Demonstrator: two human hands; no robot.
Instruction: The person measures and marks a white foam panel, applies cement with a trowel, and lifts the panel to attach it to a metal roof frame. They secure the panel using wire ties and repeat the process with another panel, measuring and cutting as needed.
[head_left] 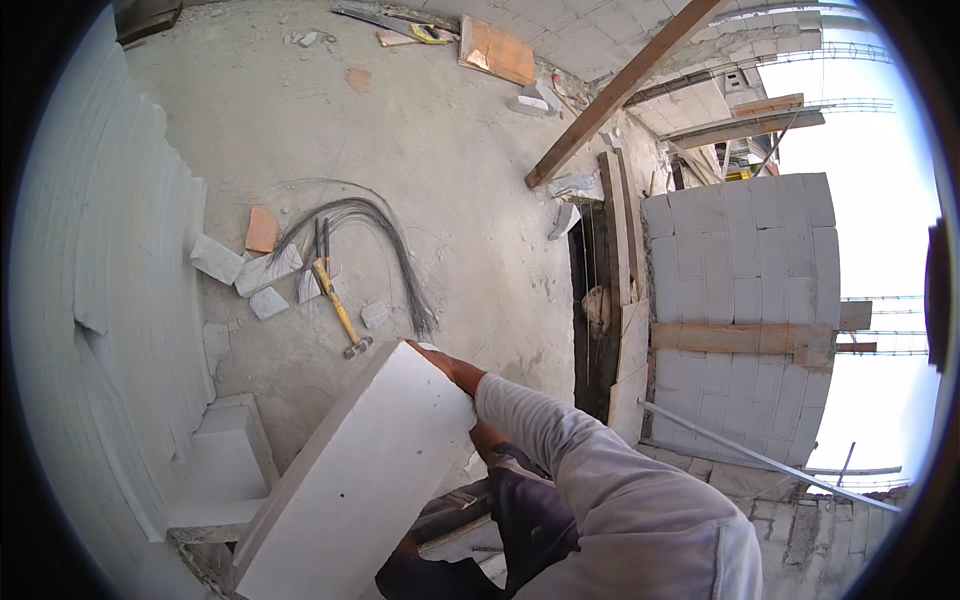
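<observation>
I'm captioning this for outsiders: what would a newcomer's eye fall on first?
Most likely the big pale block at lower centre, held at its upper end by the right hand. Next, the yellow-handled hammer above it in the picture, lying within the curve of a wire bundle. Bright sky glares at the right.

Block: matt, chalky, mostly smooth, few small pits. Floor: rough, dusty concrete. Wires: thin dull metal. Hammer: metal head. Beam: bare matt wood. Sleeve: creased matt cloth. Wall: matt blocks, rough joints.
</observation>
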